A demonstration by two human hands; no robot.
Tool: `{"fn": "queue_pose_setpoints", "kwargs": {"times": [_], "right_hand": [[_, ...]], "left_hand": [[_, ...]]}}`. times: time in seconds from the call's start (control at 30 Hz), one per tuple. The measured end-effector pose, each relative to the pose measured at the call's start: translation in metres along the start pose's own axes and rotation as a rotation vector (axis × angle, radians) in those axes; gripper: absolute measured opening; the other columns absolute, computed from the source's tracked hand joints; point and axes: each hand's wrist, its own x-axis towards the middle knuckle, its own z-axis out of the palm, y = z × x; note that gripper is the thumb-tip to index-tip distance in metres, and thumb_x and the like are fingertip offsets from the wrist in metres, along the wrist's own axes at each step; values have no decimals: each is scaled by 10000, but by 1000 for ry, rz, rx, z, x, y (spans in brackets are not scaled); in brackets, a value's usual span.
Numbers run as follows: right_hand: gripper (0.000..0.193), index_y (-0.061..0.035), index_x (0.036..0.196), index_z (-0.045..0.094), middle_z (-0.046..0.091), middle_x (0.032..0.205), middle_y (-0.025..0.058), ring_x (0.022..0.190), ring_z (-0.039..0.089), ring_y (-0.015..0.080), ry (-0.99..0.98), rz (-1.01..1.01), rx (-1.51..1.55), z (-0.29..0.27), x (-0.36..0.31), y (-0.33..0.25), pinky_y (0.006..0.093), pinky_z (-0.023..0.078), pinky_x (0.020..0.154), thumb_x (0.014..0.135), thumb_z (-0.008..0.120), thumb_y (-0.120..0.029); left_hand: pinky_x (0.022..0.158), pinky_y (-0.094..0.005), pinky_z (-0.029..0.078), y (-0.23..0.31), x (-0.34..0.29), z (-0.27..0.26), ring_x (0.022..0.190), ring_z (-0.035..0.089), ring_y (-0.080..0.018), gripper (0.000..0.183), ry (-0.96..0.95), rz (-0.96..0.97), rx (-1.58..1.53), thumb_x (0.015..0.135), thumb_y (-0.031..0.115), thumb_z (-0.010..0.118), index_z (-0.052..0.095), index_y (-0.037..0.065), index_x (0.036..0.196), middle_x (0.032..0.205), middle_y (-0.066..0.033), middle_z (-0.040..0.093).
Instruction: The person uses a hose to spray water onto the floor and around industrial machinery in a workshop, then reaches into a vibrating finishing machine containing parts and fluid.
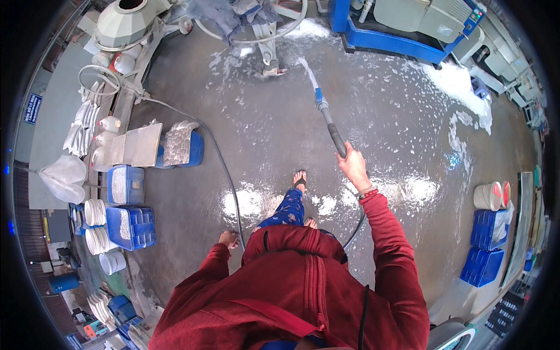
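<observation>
My right hand (353, 165) is wrapped round the dark grip of a spray wand (333, 134), held out ahead and to the right. From its blue nozzle (318, 94) a white stream runs forward onto the wet floor. Low on the left, my left hand (229, 239) is closed, its fingers curled at the dark hose (220, 153). That hose comes from the far left, passes beneath my body and shows again on the right below the wand. White foam (452, 87) lies on the floor at the far right, in front of the machines.
A blue-framed machine (391, 44) stands far right, and a metal stand leg (267, 52) ahead. Blue bins (131, 227) and stacked white lids (95, 212) line the left. Rightward are white buckets (487, 196) and blue crates (482, 266). The concrete floor (268, 128) is wet.
</observation>
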Motion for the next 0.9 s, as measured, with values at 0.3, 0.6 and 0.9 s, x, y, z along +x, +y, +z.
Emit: {"fn": "queue_pose_setpoints", "kwargs": {"times": [0.3,0.6,0.9], "right_hand": [[288,-60,986,459,591,711,231,734,577,411,90,6,-2,6,146,-2,469,465,631,795,561,-250],[346,-55,1050,461,599,760,236,766,581,407,109,105,89,3,264,14,472,469,675,788,566,-255],[340,-44,1050,462,593,731,233,750,578,406,77,46,148,-47,384,19,467,465,670,785,566,-231]], "left_hand": [[417,-271,448,124,91,-34,511,575,-154,242,25,63,-30,831,200,493,571,69,1019,656,-76,604],[471,-232,443,369,67,-42,562,561,-112,294,105,445,-16,775,8,458,576,67,1038,691,-67,603],[451,-295,481,361,39,14,556,596,-168,233,106,115,224,834,114,444,578,100,1024,697,-84,602]]}}
